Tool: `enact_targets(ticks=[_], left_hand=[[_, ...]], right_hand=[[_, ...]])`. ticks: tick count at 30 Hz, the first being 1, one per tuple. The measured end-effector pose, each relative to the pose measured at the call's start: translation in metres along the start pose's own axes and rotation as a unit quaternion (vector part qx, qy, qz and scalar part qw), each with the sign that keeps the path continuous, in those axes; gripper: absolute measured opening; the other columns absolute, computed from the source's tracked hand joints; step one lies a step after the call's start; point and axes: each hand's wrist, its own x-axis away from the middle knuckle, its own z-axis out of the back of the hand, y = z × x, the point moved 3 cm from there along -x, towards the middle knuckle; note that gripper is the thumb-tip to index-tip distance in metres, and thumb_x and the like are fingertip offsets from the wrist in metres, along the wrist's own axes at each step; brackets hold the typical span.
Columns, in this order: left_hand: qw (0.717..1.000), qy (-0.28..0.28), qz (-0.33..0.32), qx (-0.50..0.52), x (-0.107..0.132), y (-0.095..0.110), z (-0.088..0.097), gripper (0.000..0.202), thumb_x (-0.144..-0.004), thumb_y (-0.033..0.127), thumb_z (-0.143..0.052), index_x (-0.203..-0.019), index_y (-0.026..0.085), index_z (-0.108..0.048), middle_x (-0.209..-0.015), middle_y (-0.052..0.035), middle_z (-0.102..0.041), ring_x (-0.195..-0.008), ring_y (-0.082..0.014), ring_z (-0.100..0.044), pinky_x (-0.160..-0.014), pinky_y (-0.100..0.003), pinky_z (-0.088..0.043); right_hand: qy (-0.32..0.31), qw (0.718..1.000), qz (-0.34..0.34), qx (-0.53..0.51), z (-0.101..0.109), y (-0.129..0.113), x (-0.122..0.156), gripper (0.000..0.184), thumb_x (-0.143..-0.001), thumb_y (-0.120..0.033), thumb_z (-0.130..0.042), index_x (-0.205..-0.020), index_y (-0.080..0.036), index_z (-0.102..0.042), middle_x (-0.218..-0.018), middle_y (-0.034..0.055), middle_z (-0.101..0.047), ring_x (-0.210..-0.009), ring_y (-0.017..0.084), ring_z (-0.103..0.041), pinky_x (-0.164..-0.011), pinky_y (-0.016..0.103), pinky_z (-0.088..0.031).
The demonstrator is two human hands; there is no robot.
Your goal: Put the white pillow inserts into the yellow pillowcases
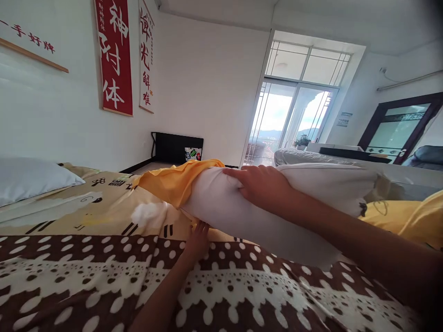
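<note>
A white pillow [224, 216] lies across the bed, its left end tucked inside a yellow pillowcase [169, 182]. My right hand [259, 184] is closed on the pillow's upper side, with the forefinger stretched toward the pillowcase opening. Below the pillow, my left hand [198, 242] is at the lower edge of the pillowcase opening. Its fingers are bent around the cloth there, and the fingertips are partly hidden. The right part of the pillow lies behind my right forearm.
A patterned brown and tan bed sheet [114, 258] spreads under everything. Another white pillow [31, 180] lies at the left. Yellow cloth [391, 216] is bunched at the right. Beyond the bed are a black panel [169, 145], a plastic-covered piece of furniture [304, 157] and glass doors [290, 115].
</note>
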Motion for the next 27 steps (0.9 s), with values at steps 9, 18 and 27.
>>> enact_targets(ticks=[9, 18, 27], left_hand=[[0.995, -0.053, -0.012, 0.082, 0.001, -0.015, -0.022, 0.042, -0.07, 0.026, -0.059, -0.112, 0.022, -0.062, -0.13, -0.0149, -0.054, -0.127, -0.0371, -0.039, -0.106, -0.055, -0.021], [0.972, -0.078, -0.056, 0.216, 0.014, 0.031, -0.048, 0.048, -0.064, 0.029, -0.066, -0.112, 0.028, -0.065, -0.123, -0.0127, -0.06, -0.12, -0.0411, -0.044, -0.103, -0.056, -0.025], [0.928, -0.139, -0.045, 0.343, 0.019, 0.038, -0.021, 0.019, -0.049, 0.024, -0.079, -0.059, 0.026, -0.063, -0.072, -0.0066, -0.065, -0.1, -0.0386, -0.056, -0.104, -0.053, -0.023]], right_hand=[[-0.02, 1.0, 0.015, -0.019, -0.014, -0.015, 0.001, 0.054, -0.079, -0.012, -0.049, -0.129, -0.032, -0.052, -0.093, 0.0052, -0.067, -0.075, 0.018, -0.06, -0.059, 0.026, -0.033], [-0.007, 0.999, 0.037, -0.038, -0.027, -0.021, -0.005, 0.051, -0.08, -0.01, -0.045, -0.125, -0.032, -0.056, -0.084, 0.0048, -0.066, -0.07, 0.018, -0.06, -0.053, 0.026, -0.027], [-0.037, 0.998, -0.005, -0.048, -0.049, 0.001, -0.004, 0.057, -0.08, -0.011, -0.045, -0.132, -0.035, -0.049, -0.09, 0.0056, -0.066, -0.073, 0.018, -0.062, -0.056, 0.025, -0.034]])
